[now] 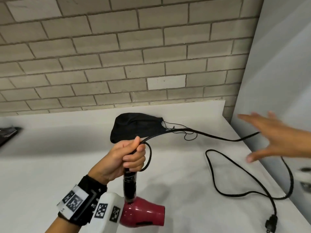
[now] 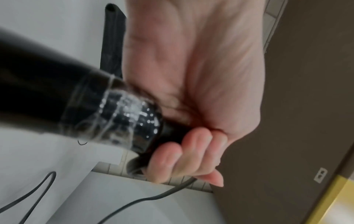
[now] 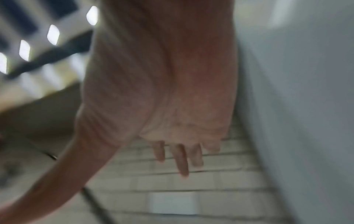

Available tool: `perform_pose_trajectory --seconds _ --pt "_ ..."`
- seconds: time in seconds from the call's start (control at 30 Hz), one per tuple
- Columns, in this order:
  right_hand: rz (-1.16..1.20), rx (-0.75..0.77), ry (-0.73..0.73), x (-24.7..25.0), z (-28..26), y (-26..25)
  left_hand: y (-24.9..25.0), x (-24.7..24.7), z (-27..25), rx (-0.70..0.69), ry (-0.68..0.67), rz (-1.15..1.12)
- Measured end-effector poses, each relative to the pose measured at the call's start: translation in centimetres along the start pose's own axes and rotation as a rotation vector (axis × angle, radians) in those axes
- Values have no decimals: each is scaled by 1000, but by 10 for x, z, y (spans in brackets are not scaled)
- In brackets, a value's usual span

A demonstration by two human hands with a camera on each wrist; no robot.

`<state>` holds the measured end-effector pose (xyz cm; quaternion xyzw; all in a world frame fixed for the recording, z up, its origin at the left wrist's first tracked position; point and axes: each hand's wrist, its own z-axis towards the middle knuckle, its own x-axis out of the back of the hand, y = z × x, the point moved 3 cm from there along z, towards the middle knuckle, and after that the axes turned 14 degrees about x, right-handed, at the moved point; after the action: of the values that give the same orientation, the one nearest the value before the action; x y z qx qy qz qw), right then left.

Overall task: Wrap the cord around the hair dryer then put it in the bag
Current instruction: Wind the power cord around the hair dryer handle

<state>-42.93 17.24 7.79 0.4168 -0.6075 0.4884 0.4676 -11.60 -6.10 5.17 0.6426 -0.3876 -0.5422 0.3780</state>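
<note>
My left hand grips the black handle of the hair dryer near its cord end, and the red barrel hangs below, pointing right. The left wrist view shows the fingers curled round the handle. One loop of the black cord circles the hand; the rest runs right across the counter and ends at the plug. My right hand hovers flat with spread fingers over the cord at the right, holding nothing. In the right wrist view its fingers are straight. The black drawstring bag lies behind the left hand.
The white counter meets a brick wall at the back and a pale panel on the right. A dark object lies at the counter's left edge. The bag's thin strings trail rightward under the cord.
</note>
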Motion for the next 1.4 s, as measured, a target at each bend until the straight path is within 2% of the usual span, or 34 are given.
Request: perform_pose_trajectory --seconds 0.07,0.17,0.23,0.4,0.43,0.57,0.63,0.77,0.83,0.9,1.07,1.13,1.2,1.4 --pt "153 182 137 -9 11 -63 -1 -10 10 14 -36 1" --pt "186 345 298 -33 39 -109 0 -19 19 15 -73 0" --pt "248 346 351 -54 52 -113 2 -22 21 3 -87 -6" --pt "297 259 647 -69 54 -85 7 -19 15 -1 -114 -59" --pt "315 258 662 -66 57 -82 6 -20 14 8 -130 -50" --pt "510 358 339 -78 81 -97 7 -28 14 4 -161 -10" --pt "511 373 299 -103 81 -101 10 -27 13 -32 -142 -33" --pt "318 227 359 -150 49 -88 25 -15 5 -118 -170 -169" --pt "116 225 487 -149 31 -92 26 -10 4 -130 -129 -182" --pt "-167 353 535 -146 22 -104 22 -9 7 -113 -89 -178" --pt "-472 680 579 -107 8 -154 10 -20 24 -53 -6 -78" --pt "-516 770 553 -88 7 -172 5 -25 30 -14 29 9" --pt "-520 795 540 -69 10 -184 -1 -31 36 20 43 97" --pt "-287 772 706 -22 18 -195 -17 -44 41 108 -11 250"
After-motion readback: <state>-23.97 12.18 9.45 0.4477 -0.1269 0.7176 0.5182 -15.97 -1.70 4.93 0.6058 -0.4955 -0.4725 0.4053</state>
